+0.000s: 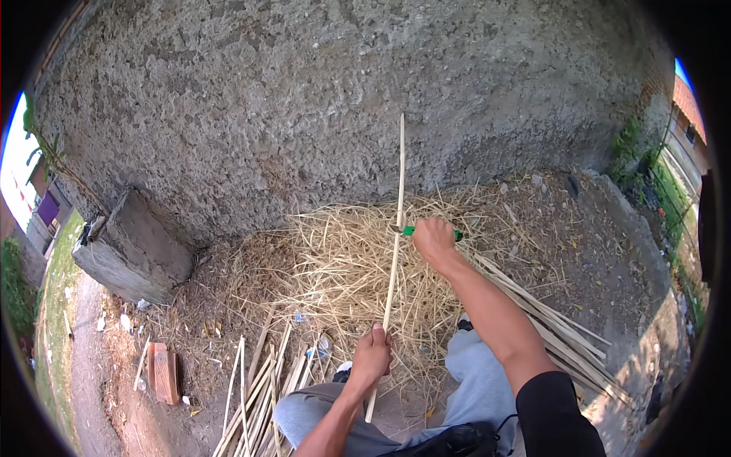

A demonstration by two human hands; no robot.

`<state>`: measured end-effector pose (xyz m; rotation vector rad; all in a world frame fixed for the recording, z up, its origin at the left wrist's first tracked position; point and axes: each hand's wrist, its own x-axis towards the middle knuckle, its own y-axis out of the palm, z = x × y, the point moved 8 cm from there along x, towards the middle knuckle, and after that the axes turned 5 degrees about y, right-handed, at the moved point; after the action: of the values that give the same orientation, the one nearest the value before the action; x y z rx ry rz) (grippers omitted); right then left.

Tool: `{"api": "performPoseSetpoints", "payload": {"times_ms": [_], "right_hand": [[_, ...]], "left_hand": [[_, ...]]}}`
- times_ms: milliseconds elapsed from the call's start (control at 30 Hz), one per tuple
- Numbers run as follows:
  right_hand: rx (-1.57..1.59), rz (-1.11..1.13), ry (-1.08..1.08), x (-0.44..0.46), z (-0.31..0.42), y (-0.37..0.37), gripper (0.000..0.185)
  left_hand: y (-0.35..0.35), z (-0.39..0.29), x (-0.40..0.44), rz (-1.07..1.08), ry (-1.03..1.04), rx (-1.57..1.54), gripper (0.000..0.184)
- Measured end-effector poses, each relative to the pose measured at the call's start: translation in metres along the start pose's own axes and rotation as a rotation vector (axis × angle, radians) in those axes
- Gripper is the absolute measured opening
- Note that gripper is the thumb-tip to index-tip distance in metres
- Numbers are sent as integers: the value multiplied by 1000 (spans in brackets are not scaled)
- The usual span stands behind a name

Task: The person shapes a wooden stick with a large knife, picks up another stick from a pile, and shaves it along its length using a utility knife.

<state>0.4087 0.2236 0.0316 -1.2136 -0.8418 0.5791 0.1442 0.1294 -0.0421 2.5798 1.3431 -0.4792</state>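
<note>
A long, pale bamboo strip (402, 164) runs up and away from me, its far end in front of the wall. My left hand (372, 355) is closed around its lower part, near my knee. Farther up, my right hand (435, 242) grips the green handle of a knife (409, 230). The knife's blade lies against the strip, partly hidden where they meet. Beneath both hands spreads a heap of thin, curly shavings (339, 255).
Bundles of similar strips lie to my left (255, 400) and right (560, 327). A reddish brick (162, 373) rests at lower left, below a concrete block (148, 247). The rough grey wall (320, 99) stands directly ahead. Bits of litter dot the ground.
</note>
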Motion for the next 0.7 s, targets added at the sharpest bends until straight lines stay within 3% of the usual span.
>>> {"api": "performPoseSetpoints", "payload": {"times_ms": [167, 300, 367, 467, 500, 567, 667, 700], "right_hand": [[-4, -18, 89, 53, -22, 4, 22], [-68, -39, 2, 66, -18, 4, 21], [-61, -25, -3, 60, -10, -1, 20], [183, 135, 87, 50, -14, 4, 18], [633, 385, 250, 43, -20, 27, 17], [956, 550, 312, 11, -11, 27, 16], [551, 420, -107, -71, 17, -52, 22], [525, 417, -130, -96, 19, -58, 22]], "left_hand": [[14, 6, 2, 21, 60, 23, 44], [-4, 17, 11, -17, 23, 88, 52], [-5, 9, 4, -21, -27, 45, 48], [2, 2, -1, 81, -131, -236, 42], [5, -2, -4, 135, -172, -315, 40], [10, -5, -8, 189, -222, -396, 38], [15, -11, -11, 186, -240, -433, 36], [16, -13, -12, 185, -245, -437, 36]]}}
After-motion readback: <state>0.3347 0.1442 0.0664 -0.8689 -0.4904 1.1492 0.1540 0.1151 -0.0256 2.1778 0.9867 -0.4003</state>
